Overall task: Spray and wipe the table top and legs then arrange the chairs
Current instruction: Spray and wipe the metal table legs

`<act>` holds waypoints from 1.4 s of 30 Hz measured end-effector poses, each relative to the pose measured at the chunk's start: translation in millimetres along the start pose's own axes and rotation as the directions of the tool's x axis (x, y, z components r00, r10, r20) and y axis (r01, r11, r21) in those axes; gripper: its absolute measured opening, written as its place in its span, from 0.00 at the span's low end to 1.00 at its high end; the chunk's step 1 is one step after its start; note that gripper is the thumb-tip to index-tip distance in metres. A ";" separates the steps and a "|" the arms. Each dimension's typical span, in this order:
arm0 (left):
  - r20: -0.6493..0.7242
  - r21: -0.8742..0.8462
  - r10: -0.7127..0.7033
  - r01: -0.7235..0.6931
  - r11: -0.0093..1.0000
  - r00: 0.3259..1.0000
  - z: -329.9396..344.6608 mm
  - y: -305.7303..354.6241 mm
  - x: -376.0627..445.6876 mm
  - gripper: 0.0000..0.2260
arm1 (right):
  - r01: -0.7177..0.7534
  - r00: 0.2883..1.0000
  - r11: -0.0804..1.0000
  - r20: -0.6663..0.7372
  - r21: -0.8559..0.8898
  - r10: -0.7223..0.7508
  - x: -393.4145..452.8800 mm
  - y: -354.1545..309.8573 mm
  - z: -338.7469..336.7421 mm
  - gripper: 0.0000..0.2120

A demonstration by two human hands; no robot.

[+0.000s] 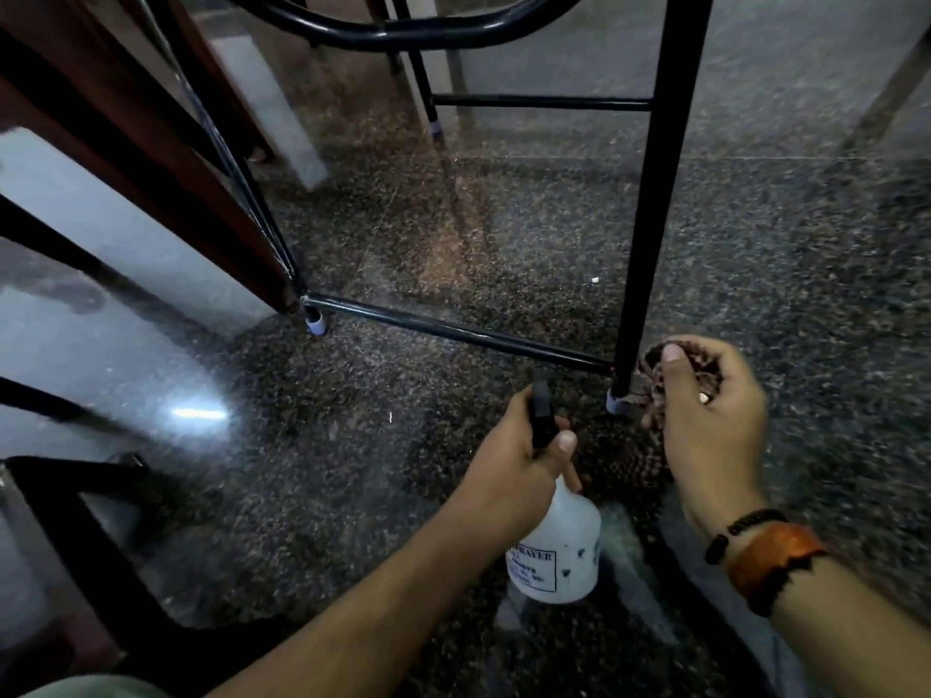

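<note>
My left hand (524, 460) grips the black trigger head of a white spray bottle (559, 551), its nozzle pointing up toward the low crossbar (453, 332). My right hand (715, 420) holds a dark patterned cloth (655, 410) bunched against the foot of a black metal table leg (655, 193), just above its pale plastic cap (617, 401). Part of the cloth hangs down behind my left thumb. A second leg (252, 193) slants to the left, ending in another pale cap (316, 324).
Speckled dark granite floor (504, 219) lies all around. Brown wooden panels and black tubes of a chair (126, 143) stand at the left. Another dark chair frame (75, 521) sits at the lower left. More black legs and a rung (539, 100) stand farther back.
</note>
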State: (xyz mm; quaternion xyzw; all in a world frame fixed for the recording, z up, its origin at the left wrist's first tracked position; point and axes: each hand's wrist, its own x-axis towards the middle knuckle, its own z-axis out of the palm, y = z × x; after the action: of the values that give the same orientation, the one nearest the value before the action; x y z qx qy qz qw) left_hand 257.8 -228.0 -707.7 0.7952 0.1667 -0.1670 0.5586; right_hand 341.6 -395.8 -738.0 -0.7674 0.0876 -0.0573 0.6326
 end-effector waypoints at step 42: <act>-0.525 -0.060 -0.062 0.036 0.998 0.849 -133.4 -21.8 -46.1 0.16 | 0.818 0.573 -0.086 0.819 -0.569 0.027 28.0 -49.8 160.2 0.07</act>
State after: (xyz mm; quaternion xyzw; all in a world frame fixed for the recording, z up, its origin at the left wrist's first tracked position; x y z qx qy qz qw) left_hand 217.6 -98.7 -662.3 0.7923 0.3373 0.0468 0.5063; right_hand 404.0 -238.5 -720.7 -0.9200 -0.3683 0.0598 -0.1194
